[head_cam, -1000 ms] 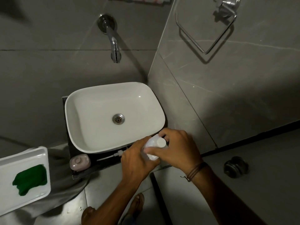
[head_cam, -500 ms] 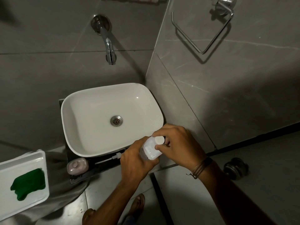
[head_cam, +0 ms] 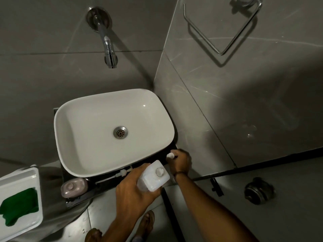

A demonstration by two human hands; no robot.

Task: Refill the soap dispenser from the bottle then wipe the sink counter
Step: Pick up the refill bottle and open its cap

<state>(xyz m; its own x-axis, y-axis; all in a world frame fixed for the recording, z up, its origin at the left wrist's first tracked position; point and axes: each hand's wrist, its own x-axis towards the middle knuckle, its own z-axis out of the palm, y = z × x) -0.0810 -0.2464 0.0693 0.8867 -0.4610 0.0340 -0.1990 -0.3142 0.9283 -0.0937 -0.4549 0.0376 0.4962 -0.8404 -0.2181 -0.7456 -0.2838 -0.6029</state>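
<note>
Held upright in the left hand (head_cam: pixel 134 194), just before the sink (head_cam: pixel 111 131), is the translucent refill bottle (head_cam: pixel 153 175), its neck uncovered. Its small white cap (head_cam: pixel 170 155) is pinched in the right hand (head_cam: pixel 180 163) over the dark counter (head_cam: pixel 167 154). Farther left, the open soap dispenser (head_cam: pixel 74 186) is seen beside its detached pump (head_cam: pixel 122 172), and a green cloth (head_cam: pixel 19 205) on a white tray (head_cam: pixel 33 177).

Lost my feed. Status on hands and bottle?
Left hand holds bottle. Right hand holds cap over counter. Dispenser open, pump lying beside it.
</note>
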